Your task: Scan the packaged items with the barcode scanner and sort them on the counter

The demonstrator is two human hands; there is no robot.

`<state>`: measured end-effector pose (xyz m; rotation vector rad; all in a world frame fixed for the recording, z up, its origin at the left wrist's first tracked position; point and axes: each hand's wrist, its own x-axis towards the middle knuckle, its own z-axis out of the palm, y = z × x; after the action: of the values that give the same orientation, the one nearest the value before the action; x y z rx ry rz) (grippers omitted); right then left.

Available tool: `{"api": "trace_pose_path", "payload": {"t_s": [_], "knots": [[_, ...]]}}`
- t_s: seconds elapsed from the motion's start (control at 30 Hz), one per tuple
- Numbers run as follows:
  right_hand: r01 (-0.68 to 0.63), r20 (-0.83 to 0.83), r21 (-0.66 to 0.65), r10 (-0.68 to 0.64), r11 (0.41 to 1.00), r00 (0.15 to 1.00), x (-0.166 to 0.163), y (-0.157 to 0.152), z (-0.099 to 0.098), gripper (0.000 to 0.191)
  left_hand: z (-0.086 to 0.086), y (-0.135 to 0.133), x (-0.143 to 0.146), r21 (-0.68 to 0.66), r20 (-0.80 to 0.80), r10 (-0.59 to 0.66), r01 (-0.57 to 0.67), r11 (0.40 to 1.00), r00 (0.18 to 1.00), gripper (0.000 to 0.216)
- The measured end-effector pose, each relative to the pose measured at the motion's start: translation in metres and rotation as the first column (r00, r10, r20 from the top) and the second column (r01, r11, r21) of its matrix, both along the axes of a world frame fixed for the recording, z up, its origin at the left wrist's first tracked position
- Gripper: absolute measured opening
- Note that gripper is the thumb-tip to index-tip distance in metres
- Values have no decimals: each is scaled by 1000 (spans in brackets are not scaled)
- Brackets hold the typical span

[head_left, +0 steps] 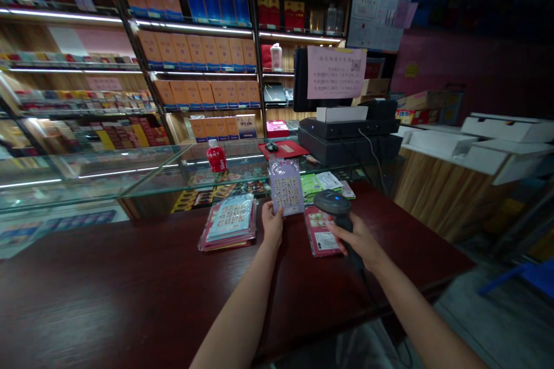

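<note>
My left hand (272, 223) grips a purple, plastic-wrapped packet (286, 187) by its lower left corner and tilts it up; its face carries rows of small pictures and a pale label. In my right hand (357, 237) is a black barcode scanner (332, 203) with a blue light on top, its head toward the packet. Under and beside the scanner lies a pink-red packet (322, 236), partly hidden. A stack of similar packets (231, 219), light blue on top, rests left of my left hand. Behind the scanner lie green and white packets (322, 183).
The dark wooden table (142, 294) meets a glass display counter (173, 170) holding a red bottle (216, 157). A mouse (271, 147) sits on a red mat (289, 150). Beyond are a monitor (300, 83) and black cash drawer (350, 144). The scanner's cable (374, 294) hangs over the table's front edge.
</note>
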<state>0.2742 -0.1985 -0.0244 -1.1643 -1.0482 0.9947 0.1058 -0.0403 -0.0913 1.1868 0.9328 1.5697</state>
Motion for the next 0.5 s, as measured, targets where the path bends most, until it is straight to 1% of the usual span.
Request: {"api": "trace_pose_path", "payload": {"t_s": [0.13,0.27,0.4,0.5], "knots": [[-22,43,-72,25,997,999,-3,6,-6,41,-5,3,-1,-27,64,20,-18,999,998,35],[-70,64,-140,80,988,995,-7,8,-7,38,-8,5,0,-41,155,33,-27,999,987,35],[-124,60,-167,135,978,989,-7,8,-6,37,-12,9,2,-32,159,51,-47,998,986,34],[-131,58,-153,141,980,988,-7,7,-6,36,-16,13,3,-21,113,97,-95,995,989,31]]}}
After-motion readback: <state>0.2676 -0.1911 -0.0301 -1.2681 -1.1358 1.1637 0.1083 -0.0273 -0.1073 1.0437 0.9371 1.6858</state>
